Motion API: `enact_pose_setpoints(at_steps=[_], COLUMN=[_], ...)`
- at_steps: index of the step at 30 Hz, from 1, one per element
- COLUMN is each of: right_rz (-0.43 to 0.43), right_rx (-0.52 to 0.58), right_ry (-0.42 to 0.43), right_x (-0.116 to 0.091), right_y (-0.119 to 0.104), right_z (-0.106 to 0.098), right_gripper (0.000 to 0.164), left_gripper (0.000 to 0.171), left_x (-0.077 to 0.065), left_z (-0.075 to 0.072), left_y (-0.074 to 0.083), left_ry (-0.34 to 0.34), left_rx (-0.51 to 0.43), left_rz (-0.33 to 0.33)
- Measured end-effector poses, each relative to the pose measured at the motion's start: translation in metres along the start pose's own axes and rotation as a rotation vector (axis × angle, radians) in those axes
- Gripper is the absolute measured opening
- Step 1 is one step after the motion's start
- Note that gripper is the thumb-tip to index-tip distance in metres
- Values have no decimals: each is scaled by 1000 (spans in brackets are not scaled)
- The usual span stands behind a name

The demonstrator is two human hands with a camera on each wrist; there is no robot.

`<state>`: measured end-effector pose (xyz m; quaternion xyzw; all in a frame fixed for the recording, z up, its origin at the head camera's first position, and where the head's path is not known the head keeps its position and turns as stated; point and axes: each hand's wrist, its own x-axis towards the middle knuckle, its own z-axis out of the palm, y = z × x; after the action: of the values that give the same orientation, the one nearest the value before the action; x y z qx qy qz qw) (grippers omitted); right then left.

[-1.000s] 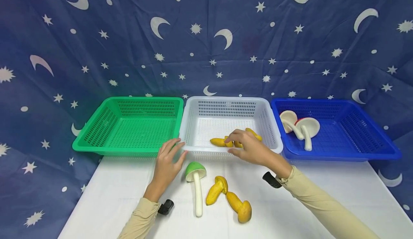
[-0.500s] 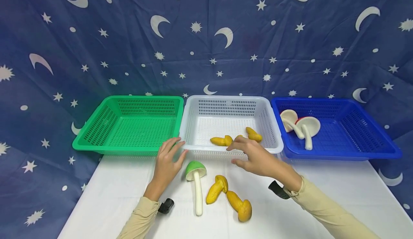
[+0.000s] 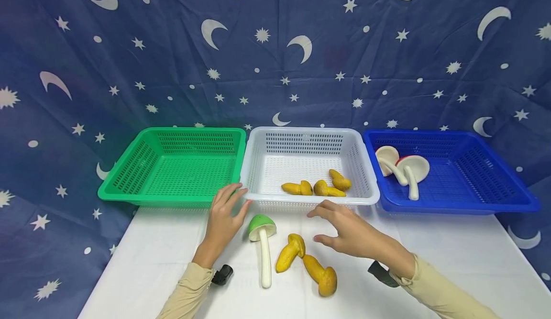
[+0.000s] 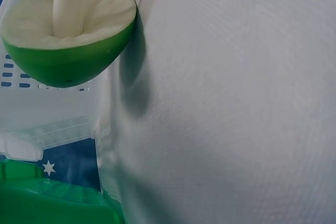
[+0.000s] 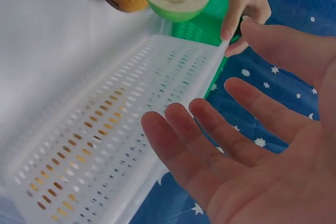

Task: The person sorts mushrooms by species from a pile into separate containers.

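My left hand (image 3: 224,218) holds the near left corner of the white basket (image 3: 310,199), its thumb in front and fingertips over the rim. My right hand (image 3: 353,230) is over the table before that basket, fingers spread and holding nothing; its palm shows in the right wrist view. Inside the white basket lie three yellow toy mushrooms (image 3: 297,188). On the table, a green-capped toy mushroom (image 3: 264,257) with a long white stem lies between the hands, beside a yellow mushroom (image 3: 286,259) and another yellow mushroom (image 3: 316,270). The green cap (image 4: 68,59) also shows in the left wrist view.
A green basket (image 3: 172,198) stands left of the white one. To the right, a blue basket (image 3: 465,206) holds two red-capped mushrooms (image 3: 413,170) with white undersides. A dark blue cloth (image 3: 275,46) with stars and moons hangs behind the white-covered table (image 3: 181,261).
My right hand has drawn back from over the white basket, toward me and to the right, and its fingers have spread. The mushrooms inside have come into full sight. My left hand stays put.
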<state>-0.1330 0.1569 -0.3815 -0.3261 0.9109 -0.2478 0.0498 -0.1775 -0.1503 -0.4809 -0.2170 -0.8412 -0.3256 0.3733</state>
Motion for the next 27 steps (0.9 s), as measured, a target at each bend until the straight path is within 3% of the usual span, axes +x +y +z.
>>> enact_pose_setpoints(at_steps=[10, 16, 27], right_rz=[32, 91, 126], right_rx=[-10, 48, 71], right_ry=[-59, -129, -222], right_x=[-19, -24, -37], right_y=[2, 6, 13], right_z=[11, 19, 45], right_gripper=[46, 50, 61], left_gripper=[32, 32, 32], left_x=[0, -1, -1], left_z=[0, 1, 0], left_y=[0, 0, 1], left_ry=[-1, 12, -3], left_rx=[6, 4, 0], left_rz=[7, 15, 3])
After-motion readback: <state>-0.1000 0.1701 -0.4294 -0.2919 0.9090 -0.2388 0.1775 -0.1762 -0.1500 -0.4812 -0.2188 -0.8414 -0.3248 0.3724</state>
